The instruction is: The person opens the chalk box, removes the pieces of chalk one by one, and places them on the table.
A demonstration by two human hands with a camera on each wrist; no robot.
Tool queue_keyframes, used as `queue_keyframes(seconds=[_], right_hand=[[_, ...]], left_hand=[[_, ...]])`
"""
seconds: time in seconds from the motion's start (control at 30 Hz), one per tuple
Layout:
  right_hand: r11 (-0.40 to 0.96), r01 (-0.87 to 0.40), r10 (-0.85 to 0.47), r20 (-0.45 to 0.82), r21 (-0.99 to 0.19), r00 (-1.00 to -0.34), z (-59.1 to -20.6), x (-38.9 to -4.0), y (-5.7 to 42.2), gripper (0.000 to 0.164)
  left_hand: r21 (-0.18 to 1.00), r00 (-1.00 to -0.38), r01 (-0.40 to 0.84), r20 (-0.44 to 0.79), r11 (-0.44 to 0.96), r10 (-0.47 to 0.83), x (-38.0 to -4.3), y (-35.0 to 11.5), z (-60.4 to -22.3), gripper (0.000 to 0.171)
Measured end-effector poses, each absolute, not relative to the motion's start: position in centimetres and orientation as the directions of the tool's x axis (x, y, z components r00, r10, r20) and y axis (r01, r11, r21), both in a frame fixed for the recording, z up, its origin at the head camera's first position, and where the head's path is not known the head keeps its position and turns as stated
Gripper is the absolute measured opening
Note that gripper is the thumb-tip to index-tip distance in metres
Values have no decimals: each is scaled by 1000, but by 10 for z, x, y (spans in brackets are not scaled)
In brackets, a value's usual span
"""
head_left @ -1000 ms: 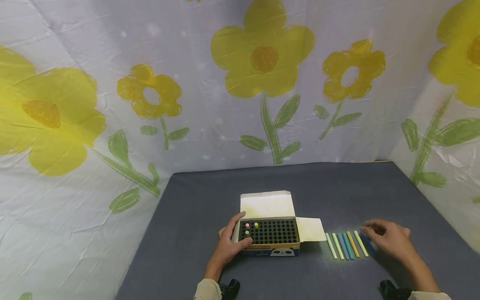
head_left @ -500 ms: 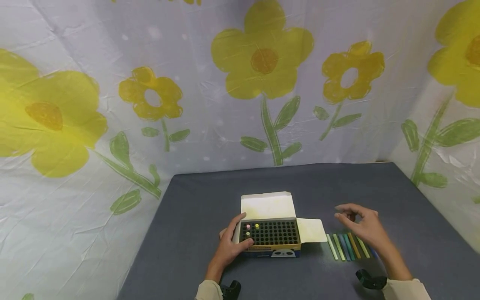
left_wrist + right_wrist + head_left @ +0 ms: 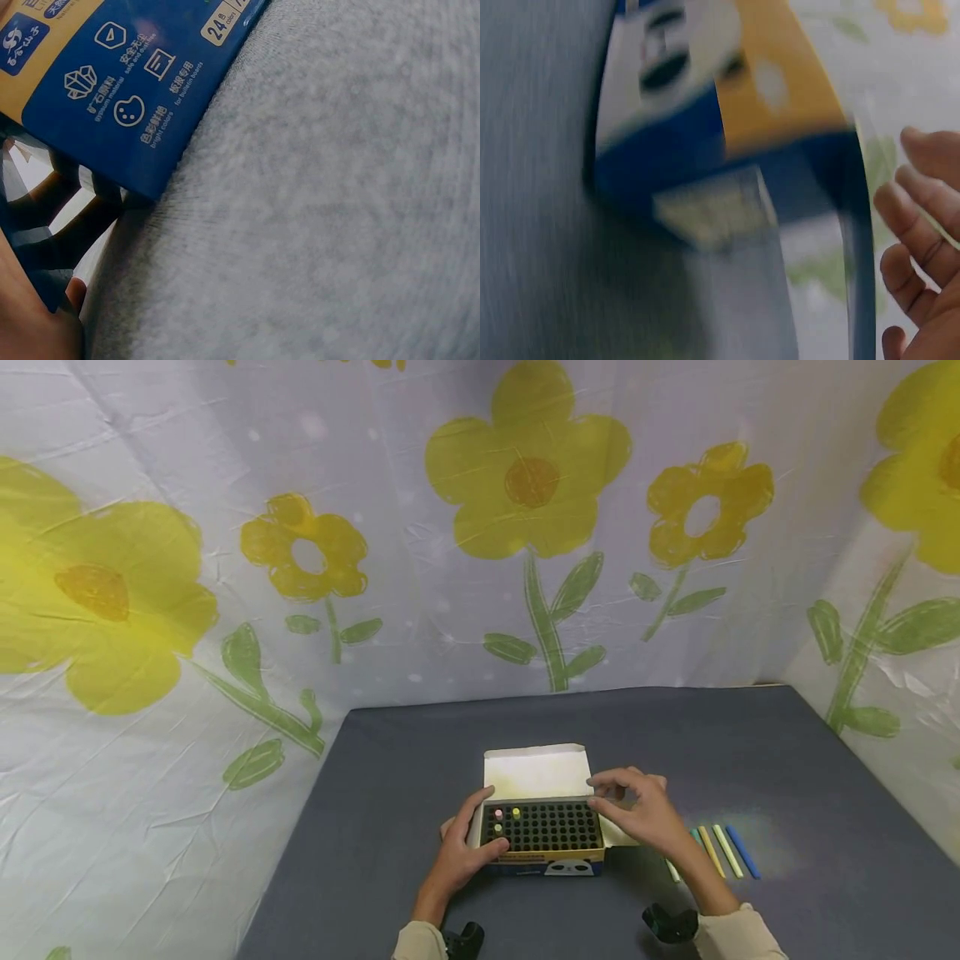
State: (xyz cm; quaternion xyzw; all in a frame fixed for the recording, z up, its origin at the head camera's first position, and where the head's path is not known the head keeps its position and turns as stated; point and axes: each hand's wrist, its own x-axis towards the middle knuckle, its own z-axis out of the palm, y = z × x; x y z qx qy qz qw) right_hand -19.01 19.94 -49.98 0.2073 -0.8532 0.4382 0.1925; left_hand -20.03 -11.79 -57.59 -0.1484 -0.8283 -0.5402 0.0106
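Observation:
In the head view my left hand (image 3: pixel 459 853) grips the left end of an open chalk box (image 3: pixel 525 867), fingers behind and thumb over the front edge. A black insert (image 3: pixel 551 835) full of round holes fills the box. A pink chalk (image 3: pixel 498 815), a yellow chalk (image 3: pixel 516 813) and a yellowish chalk (image 3: pixel 498 830) stand in it at the left. Above its right back corner hovers my right hand (image 3: pixel 637 810), thumb and index finger apart, with no chalk visible between them. The right wrist view shows its loosely bent fingers (image 3: pixel 922 232) beside the blurred box (image 3: pixel 705 120).
Right of the box lies a row of chalk sticks, including an orange one (image 3: pixel 711 852), a pale yellow one (image 3: pixel 727 852) and a blue one (image 3: pixel 742 852). My right forearm covers others. The white lid (image 3: pixel 536 775) stands up behind; a side flap (image 3: pixel 618 837) juts right.
My right hand has moved left from the blue chalk at the row's right end to the box's right back corner. My left hand keeps its hold on the box.

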Motion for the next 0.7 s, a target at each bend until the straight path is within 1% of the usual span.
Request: queue_keyframes(seconds=[0.1, 0.2, 0.53, 0.7], right_hand=[[522, -544, -219, 513, -657, -830, -500, -191, 177, 24], [545, -537, -232, 499, -644, -835, -500, -191, 158, 24], [688, -478, -244, 447, -546, -861, -498, -190, 109, 21], [736, -463, -255, 431, -494, -866, -500, -192, 96, 22]], left_hand=[[894, -958, 247, 168, 372, 232, -200, -117, -575, 80], [902, -961, 234, 157, 363, 229, -200, -117, -574, 79], [922, -955, 235, 159, 309, 251, -199, -118, -574, 79], [918, -956, 234, 157, 319, 247, -200, -119, -574, 80]])
